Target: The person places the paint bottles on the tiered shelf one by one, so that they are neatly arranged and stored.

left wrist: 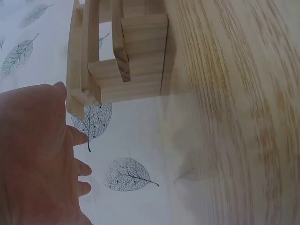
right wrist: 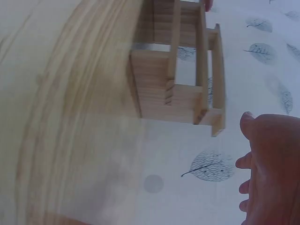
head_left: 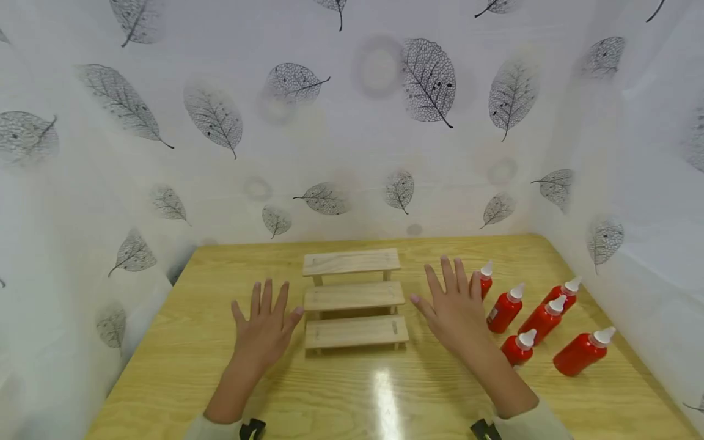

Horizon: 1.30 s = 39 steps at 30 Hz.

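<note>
A three-step wooden rack point(head_left: 354, 296) of pale boards stands in the middle of the table. My left hand point(head_left: 264, 333) is spread just left of it, fingers straight and holding nothing. On the other side my right hand point(head_left: 456, 315) is likewise spread, between the rack and several red bottles point(head_left: 505, 310) with white pointed caps. Its fingertips partly hide the farthest bottle point(head_left: 486, 282). Both wrist views show the rack from its ends: the left hand point(left wrist: 40, 154) and the right hand point(right wrist: 272, 164) are apart from the rack's boards point(left wrist: 140, 51).
The yellowish wood-grain table point(head_left: 220, 269) has white sheeting point(head_left: 352, 140) with dark leaf prints behind it and along both sides. One red bottle point(head_left: 580, 354) stands nearest the right edge. Light glares off the table in front of the rack.
</note>
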### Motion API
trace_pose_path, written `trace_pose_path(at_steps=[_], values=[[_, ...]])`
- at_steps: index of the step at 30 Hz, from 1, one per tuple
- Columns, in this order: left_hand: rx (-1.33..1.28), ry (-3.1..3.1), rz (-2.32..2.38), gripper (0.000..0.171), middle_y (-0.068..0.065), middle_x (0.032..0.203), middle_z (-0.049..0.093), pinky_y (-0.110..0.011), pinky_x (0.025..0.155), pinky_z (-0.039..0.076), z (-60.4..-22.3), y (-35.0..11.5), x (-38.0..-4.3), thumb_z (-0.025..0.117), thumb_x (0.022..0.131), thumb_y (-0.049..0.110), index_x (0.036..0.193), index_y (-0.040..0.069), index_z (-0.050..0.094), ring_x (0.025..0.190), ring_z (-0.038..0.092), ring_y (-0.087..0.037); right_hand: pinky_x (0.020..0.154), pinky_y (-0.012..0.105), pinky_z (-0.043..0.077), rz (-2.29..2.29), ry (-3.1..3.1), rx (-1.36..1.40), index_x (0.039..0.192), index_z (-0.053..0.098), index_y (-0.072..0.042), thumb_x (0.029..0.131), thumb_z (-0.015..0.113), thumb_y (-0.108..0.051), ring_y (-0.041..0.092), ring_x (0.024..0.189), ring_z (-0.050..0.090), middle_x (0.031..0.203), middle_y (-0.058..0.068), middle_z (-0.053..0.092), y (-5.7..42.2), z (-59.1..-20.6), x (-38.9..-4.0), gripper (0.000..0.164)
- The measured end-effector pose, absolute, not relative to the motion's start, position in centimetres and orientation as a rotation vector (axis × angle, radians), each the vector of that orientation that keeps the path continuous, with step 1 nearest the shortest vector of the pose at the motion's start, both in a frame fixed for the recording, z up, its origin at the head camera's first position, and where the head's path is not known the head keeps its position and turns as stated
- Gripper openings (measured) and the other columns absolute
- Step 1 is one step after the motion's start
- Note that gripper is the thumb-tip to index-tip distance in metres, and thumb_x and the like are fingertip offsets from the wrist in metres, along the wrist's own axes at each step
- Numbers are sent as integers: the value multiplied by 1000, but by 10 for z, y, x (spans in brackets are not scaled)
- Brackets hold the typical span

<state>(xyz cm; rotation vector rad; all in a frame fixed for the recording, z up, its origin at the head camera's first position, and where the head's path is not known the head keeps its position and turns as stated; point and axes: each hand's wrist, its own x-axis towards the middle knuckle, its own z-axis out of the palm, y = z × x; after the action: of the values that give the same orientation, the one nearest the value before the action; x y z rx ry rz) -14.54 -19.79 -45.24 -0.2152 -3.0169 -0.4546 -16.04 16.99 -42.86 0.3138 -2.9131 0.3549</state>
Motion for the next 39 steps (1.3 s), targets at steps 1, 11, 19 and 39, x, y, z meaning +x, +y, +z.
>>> trace_pose_path(at_steps=[1, 11, 19, 39], values=[[-217, -3017, -470, 72, -21, 168, 0, -82, 113, -8, -452, -197, -145, 30, 107, 58, 163, 14, 17, 155, -6, -42, 123, 68, -6, 357, -2903, 317, 161, 26, -11, 103, 39, -62, 42, 155, -3, 168, 21, 8, 170, -425, -158, 77], [-193, -2975, -1007, 72, -18, 162, 32, -72, 110, 37, -453, -192, -139, 37, 104, 61, 159, 15, 30, 142, 39, -45, 124, 67, -2, 393, -2787, 310, 148, 48, -6, 103, 48, -53, 46, 148, 21, 156, 24, 34, 190, -380, -126, 65], [-101, -2851, -1573, 48, -5, 151, 50, -51, 102, 54, -460, -191, -135, 52, 106, 40, 148, 18, 47, 128, 57, -30, 119, 73, 17, 655, -2651, 281, 134, 61, -3, 101, 62, -37, 50, 134, 38, 145, 25, 49, 227, -364, -103, 47], [-232, -2798, -1889, 38, -25, 143, 53, -47, 97, 58, -478, -192, -139, 62, 102, 22, 135, 5, 58, 120, 62, -35, 82, -8, 29, 1073, -2672, -120, 148, 51, -22, 100, 65, -31, -25, 109, 33, 142, -25, 43, 306, -421, -53, 51]])
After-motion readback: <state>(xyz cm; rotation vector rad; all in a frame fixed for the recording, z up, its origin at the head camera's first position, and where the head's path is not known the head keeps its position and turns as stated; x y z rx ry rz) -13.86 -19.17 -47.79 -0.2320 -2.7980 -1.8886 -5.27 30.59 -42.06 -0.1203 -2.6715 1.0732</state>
